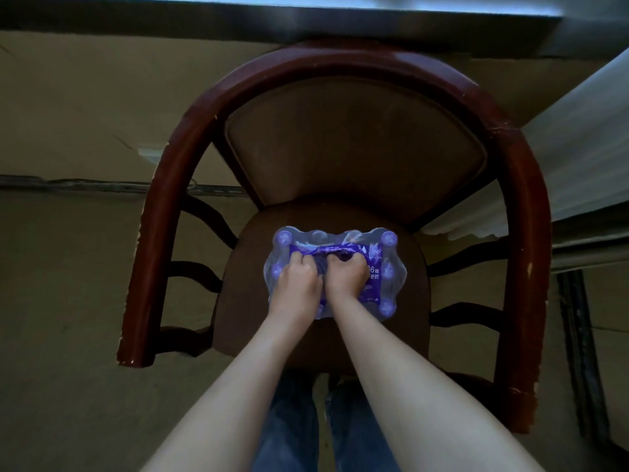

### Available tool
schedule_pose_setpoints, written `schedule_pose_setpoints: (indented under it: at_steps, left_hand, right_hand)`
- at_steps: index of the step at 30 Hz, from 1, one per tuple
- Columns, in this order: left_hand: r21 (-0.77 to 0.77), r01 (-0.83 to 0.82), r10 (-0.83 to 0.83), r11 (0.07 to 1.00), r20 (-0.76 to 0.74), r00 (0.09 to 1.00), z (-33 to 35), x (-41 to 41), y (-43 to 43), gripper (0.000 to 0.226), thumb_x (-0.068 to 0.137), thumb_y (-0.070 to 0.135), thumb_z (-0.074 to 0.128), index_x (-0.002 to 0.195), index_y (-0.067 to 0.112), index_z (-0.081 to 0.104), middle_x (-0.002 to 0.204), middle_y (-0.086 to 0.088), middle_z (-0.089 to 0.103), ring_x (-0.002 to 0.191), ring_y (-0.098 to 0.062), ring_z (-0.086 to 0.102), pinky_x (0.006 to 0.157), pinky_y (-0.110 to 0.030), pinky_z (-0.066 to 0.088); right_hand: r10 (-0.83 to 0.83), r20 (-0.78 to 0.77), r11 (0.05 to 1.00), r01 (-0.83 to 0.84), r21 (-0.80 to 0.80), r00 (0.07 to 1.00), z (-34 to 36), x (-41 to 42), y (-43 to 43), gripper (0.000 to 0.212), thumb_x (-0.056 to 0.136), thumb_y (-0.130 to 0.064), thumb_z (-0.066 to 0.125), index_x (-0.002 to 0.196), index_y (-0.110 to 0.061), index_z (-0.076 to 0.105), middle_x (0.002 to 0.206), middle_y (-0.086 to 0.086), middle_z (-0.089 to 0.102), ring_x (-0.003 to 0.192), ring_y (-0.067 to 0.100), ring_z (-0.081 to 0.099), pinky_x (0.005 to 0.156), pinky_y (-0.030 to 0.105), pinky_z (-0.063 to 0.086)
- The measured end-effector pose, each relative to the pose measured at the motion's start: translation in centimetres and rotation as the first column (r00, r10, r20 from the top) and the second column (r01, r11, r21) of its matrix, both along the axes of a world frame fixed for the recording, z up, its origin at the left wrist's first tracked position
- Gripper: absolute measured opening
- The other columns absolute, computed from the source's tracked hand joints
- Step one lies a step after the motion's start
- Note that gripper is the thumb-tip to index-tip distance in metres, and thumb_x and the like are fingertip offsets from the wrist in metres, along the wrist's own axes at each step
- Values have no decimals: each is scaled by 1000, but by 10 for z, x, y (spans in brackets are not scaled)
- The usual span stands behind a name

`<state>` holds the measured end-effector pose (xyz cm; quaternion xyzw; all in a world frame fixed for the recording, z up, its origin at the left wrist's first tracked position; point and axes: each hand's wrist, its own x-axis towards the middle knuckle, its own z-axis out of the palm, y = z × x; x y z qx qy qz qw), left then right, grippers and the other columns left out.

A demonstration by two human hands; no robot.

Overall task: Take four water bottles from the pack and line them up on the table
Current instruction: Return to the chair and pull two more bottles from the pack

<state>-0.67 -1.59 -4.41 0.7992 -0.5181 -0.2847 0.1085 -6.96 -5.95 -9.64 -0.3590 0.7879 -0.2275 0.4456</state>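
A shrink-wrapped pack of water bottles point(384, 267) with purple caps and a purple printed wrap stands on the brown seat of a wooden armchair point(238, 301). Both my hands press on top of the pack, side by side. My left hand point(299, 281) has its fingers curled into the plastic wrap near the pack's middle. My right hand point(345, 275) grips the bunched wrap just beside it. Purple caps show at the pack's corners; the bottles under my hands are hidden.
The chair's curved red-brown arm and back rail point(340, 59) rings the seat. A table edge point(306, 8) runs along the top of the view, beyond the chair back. White fabric point(578, 158) hangs at the right. My legs in jeans point(292, 430) stand before the chair.
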Motion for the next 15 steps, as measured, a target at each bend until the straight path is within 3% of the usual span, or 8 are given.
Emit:
schedule_pose_setpoints:
  at_steps: [2, 5, 9, 15]
  left_hand:
    - [37, -14, 14, 999, 3, 1000, 1, 0, -4, 22, 95, 17, 52, 110, 1, 56, 113, -16, 54, 98, -33, 59, 73, -36, 45]
    - [98, -9, 10, 995, -8, 1000, 1, 1, -6, 26, 95, 17, 51, 115, 1, 54, 119, -16, 51, 101, -35, 59, 77, -38, 47]
    - [116, -11, 16, 993, -39, 999, 1, 4, -5, 25, 96, 18, 50, 115, 3, 55, 119, -15, 51, 103, -33, 58, 83, -40, 48]
    - [90, 36, -29, 995, -74, 997, 11, 9, -2, 23, 88, 13, 60, 109, 3, 56, 113, -14, 50, 101, -33, 58, 78, -34, 43]
  right_hand:
    - [53, -62, 999, -54, -9, 997, 0, -1, 0, 8, 84, -15, 65, 86, -16, 58, 84, 0, 64, 73, 12, 60, 55, 18, 38]
    - [150, -181, 988, -151, 8, 972, 3, -3, 7, 13, 84, -19, 66, 88, -15, 54, 86, 3, 63, 69, 13, 57, 58, 24, 41]
    - [326, -255, 945, -311, 97, 910, 8, -7, 3, 17, 88, -22, 59, 97, -8, 59, 91, 8, 66, 81, 24, 65, 65, 33, 51]
    - [524, -311, 848, -455, 271, 793, 15, -14, 3, 21, 92, -22, 52, 108, -8, 56, 107, 16, 64, 96, 33, 63, 70, 37, 47]
